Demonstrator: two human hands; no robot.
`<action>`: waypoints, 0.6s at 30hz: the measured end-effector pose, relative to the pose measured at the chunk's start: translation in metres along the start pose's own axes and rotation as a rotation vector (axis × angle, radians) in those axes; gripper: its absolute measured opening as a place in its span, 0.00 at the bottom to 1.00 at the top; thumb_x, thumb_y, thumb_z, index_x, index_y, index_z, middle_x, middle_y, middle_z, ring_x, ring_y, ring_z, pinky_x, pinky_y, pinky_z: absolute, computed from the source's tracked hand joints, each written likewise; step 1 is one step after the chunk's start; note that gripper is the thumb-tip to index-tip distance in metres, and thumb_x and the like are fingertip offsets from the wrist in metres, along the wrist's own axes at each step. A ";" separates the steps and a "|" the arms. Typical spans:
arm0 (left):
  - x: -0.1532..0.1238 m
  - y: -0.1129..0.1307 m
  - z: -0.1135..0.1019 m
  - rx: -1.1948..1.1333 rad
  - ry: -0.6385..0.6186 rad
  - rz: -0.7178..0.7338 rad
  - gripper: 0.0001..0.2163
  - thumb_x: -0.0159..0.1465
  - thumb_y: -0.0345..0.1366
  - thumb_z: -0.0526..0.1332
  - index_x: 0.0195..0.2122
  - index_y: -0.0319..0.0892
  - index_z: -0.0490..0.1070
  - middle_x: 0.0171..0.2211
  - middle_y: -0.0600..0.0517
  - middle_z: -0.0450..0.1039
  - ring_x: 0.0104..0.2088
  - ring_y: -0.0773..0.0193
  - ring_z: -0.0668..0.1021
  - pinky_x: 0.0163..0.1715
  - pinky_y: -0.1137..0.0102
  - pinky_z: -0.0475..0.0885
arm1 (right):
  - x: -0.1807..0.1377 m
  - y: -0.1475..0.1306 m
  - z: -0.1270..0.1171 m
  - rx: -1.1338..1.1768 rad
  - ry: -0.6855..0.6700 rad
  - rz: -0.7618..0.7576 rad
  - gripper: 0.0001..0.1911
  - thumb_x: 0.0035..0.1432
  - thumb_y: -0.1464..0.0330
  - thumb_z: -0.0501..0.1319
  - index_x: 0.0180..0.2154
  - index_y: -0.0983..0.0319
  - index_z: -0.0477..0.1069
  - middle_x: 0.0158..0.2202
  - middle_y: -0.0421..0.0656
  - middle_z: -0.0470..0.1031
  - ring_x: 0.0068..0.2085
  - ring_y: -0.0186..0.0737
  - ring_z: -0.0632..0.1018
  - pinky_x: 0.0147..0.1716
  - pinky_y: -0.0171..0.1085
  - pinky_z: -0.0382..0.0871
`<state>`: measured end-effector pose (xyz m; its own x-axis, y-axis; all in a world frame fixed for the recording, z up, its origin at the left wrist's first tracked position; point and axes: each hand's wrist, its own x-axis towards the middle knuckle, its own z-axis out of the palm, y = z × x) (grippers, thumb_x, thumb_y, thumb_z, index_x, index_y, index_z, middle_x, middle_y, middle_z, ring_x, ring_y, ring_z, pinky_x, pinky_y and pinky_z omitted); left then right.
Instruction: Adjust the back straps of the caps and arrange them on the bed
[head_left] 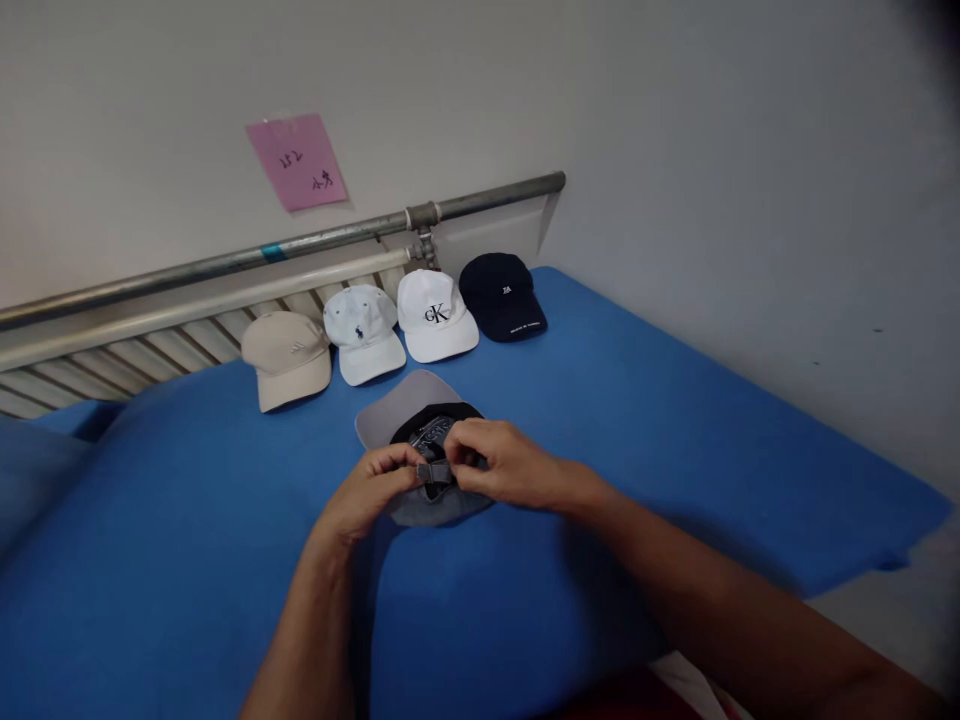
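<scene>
A grey baseball cap [409, 402] lies upside down on the blue cover, its brim pointing away from me and its dark inside showing. At its near edge is the back strap [433, 473] with a buckle. My left hand [369, 492] pinches the strap's left end between thumb and fingers. From the right, my right hand [499, 462] is closed on the strap's other side, its fingertips partly hiding the strap and the cap's inside. Both hands are close together over the cap.
Behind it stand a beige cap [286, 358], a white cap with a horse logo [365, 333], a white cap with letters [437, 315] and a black cap [502, 297] in a row. A radiator [165, 345] and metal pipe [330, 237] run along the wall under a pink note [297, 162].
</scene>
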<state>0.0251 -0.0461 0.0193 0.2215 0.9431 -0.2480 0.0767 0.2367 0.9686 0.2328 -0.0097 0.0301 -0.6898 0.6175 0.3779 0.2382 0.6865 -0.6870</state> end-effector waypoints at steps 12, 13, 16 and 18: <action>0.002 -0.004 -0.003 0.001 -0.006 0.028 0.05 0.55 0.35 0.65 0.26 0.40 0.73 0.23 0.56 0.70 0.24 0.72 0.69 0.26 0.76 0.61 | 0.001 0.003 0.007 0.393 0.077 0.236 0.06 0.46 0.78 0.57 0.28 0.62 0.65 0.25 0.35 0.66 0.27 0.30 0.67 0.28 0.31 0.61; 0.002 -0.004 -0.004 -0.010 -0.005 0.032 0.05 0.55 0.35 0.65 0.26 0.40 0.73 0.23 0.57 0.70 0.24 0.73 0.68 0.26 0.77 0.61 | 0.002 0.005 0.005 0.468 0.100 0.269 0.06 0.46 0.78 0.57 0.28 0.62 0.65 0.25 0.35 0.65 0.27 0.30 0.67 0.28 0.31 0.61; 0.002 -0.005 -0.004 -0.040 -0.004 0.038 0.05 0.55 0.35 0.66 0.26 0.40 0.73 0.23 0.57 0.71 0.23 0.73 0.69 0.26 0.78 0.62 | 0.003 0.011 0.003 0.548 0.141 0.289 0.06 0.45 0.77 0.57 0.28 0.61 0.66 0.27 0.35 0.67 0.30 0.31 0.69 0.31 0.31 0.63; 0.001 -0.005 -0.004 -0.070 0.000 0.043 0.05 0.55 0.35 0.66 0.28 0.40 0.73 0.24 0.57 0.72 0.24 0.73 0.70 0.26 0.78 0.63 | 0.003 0.012 0.004 0.477 0.129 0.247 0.10 0.46 0.78 0.56 0.32 0.61 0.69 0.31 0.38 0.71 0.35 0.34 0.72 0.36 0.33 0.66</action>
<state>0.0208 -0.0450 0.0144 0.2228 0.9529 -0.2057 -0.0009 0.2112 0.9774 0.2307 -0.0012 0.0209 -0.5559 0.8008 0.2227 0.0254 0.2842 -0.9584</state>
